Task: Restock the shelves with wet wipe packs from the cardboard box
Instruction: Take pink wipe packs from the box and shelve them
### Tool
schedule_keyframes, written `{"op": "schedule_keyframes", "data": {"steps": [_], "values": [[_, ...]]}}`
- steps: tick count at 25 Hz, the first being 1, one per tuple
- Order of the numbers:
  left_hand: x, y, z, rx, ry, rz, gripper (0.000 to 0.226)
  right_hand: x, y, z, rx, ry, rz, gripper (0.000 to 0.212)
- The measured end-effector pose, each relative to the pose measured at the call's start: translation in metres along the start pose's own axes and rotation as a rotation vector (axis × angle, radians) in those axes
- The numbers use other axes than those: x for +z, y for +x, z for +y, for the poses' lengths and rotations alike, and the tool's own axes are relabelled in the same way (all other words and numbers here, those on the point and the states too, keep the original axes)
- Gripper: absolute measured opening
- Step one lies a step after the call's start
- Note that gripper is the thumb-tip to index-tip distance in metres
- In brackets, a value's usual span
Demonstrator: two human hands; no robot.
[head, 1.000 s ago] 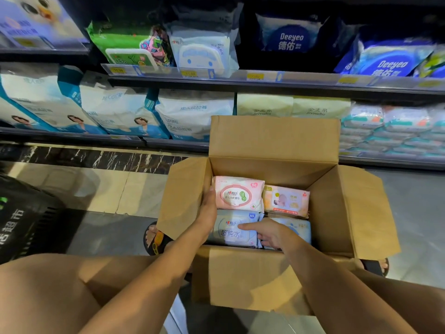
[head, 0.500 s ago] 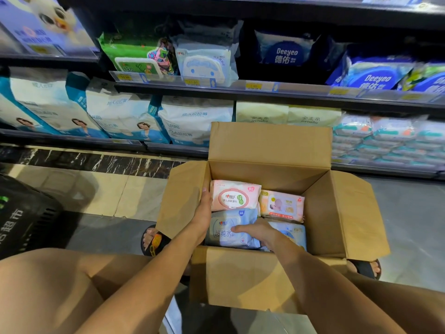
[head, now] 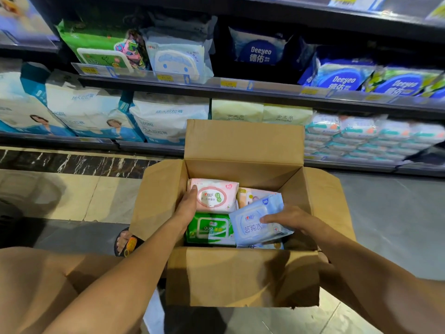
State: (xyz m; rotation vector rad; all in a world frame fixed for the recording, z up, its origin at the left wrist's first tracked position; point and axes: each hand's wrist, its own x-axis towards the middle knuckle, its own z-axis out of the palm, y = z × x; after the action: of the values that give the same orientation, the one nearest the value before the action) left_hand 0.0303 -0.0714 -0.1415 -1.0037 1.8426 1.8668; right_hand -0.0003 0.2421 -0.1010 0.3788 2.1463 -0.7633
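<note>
An open cardboard box stands on the floor in front of the shelves. Inside lie a pink wipe pack, a green wipe pack and a peach pack partly covered. My right hand grips a light blue wipe pack, tilted and lifted above the others. My left hand holds the left edge of the pink pack, thumb on its top.
Shelves behind the box carry diaper bags, Deeyeo wipe packs and stacked white packs at the right. A dark basket sits at the left on the floor. My sandalled foot is beside the box.
My right hand has lifted the light blue pack up and to the right, uncovering the green pack beneath. My left hand has shifted onto the pink pack.
</note>
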Motion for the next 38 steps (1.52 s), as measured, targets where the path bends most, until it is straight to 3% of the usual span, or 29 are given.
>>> {"op": "schedule_keyframes", "data": {"steps": [3,6,9,13,17,22,24,26,27,31,38], "values": [[0.002,0.005,-0.003,-0.021,0.095,-0.003,0.055,-0.003,-0.002,0.002,-0.012,-0.114,0.039,0.053],[0.003,0.013,-0.002,-0.012,0.178,0.016,0.049,0.010,0.009,0.007,-0.027,-0.197,0.072,0.060],[0.002,0.024,0.000,-0.076,0.324,0.070,0.059,0.013,0.019,0.012,0.025,-0.157,0.108,0.062],[0.006,0.027,-0.020,-0.099,0.424,0.081,0.044,0.008,0.025,0.017,0.098,-0.098,0.070,0.060],[0.018,0.028,-0.031,-0.080,0.306,0.163,0.049,0.010,0.037,0.025,0.091,-0.072,0.045,0.068],[0.042,0.024,-0.032,-0.268,0.074,0.319,0.092,0.009,0.036,0.028,0.101,0.001,0.058,0.062],[0.040,0.028,-0.041,-0.362,-0.024,0.246,0.084,0.009,0.035,0.027,0.120,-0.002,0.049,0.083],[0.033,0.035,-0.051,-0.401,-0.066,0.141,0.076,0.011,0.052,0.042,0.137,0.003,0.046,0.126],[0.030,0.037,-0.053,-0.403,-0.066,0.103,0.076,0.013,0.064,0.051,0.142,0.003,0.042,0.136],[0.030,0.038,-0.051,-0.374,-0.023,0.004,0.073,0.011,0.053,0.039,0.171,-0.026,0.054,0.128],[0.037,0.035,-0.044,-0.303,-0.030,-0.072,0.055,0.010,0.050,0.035,0.182,-0.009,0.034,0.138]]}}
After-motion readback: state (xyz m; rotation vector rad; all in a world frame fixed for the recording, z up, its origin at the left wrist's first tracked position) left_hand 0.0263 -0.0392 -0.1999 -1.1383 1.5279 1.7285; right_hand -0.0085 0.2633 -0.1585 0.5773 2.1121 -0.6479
